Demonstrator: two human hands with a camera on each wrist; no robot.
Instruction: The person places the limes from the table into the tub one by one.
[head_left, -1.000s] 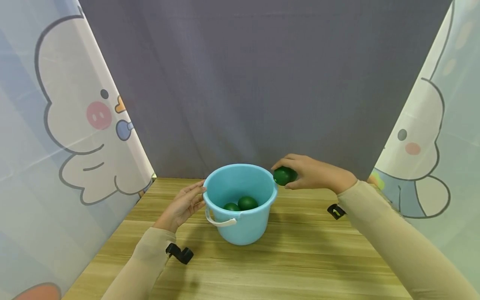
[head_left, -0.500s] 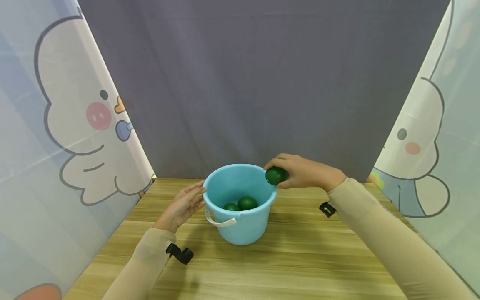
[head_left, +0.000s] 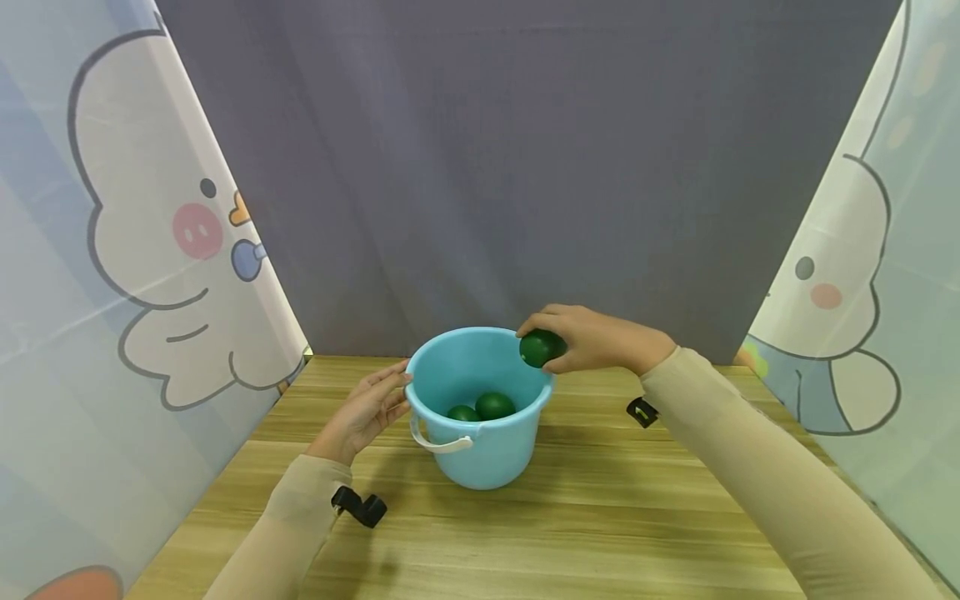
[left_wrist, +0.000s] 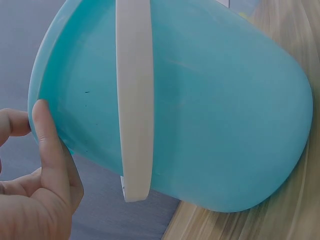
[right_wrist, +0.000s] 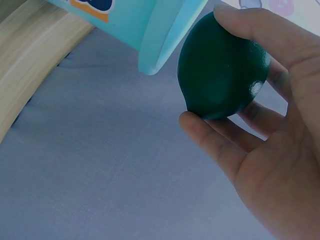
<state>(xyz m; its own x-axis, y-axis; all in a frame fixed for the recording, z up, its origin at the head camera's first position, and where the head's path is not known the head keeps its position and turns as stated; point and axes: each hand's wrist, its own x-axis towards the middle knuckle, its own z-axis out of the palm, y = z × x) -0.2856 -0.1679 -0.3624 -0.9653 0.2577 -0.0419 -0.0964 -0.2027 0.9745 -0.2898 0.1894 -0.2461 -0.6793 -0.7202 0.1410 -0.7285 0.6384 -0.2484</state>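
A light blue bucket [head_left: 487, 457] stands upright on the wooden table, its white handle [head_left: 442, 447] hanging at the front left. Inside lie two dark green limes [head_left: 495, 406]. My left hand [head_left: 367, 414] pinches the bucket's rim at the left; in the left wrist view the thumb [left_wrist: 45, 130] lies against the wall below the rim. My right hand [head_left: 592, 337] holds another lime [head_left: 540, 348] over the right side of the rim. Seen from the right wrist, thumb and fingers grip this glossy lime [right_wrist: 220, 70] beside the bucket's edge.
Behind the wooden table [head_left: 600, 517] hangs a grey curtain [head_left: 510, 167]. Pale cartoon-printed curtains [head_left: 150, 250] flank both sides. A black wrist mount [head_left: 360, 506] sits on the left sleeve, and another mount [head_left: 642, 412] shows by the right sleeve.
My right hand has moved left with the lime, from beside the bucket to over its right rim. The left hand and the bucket have stayed in place.
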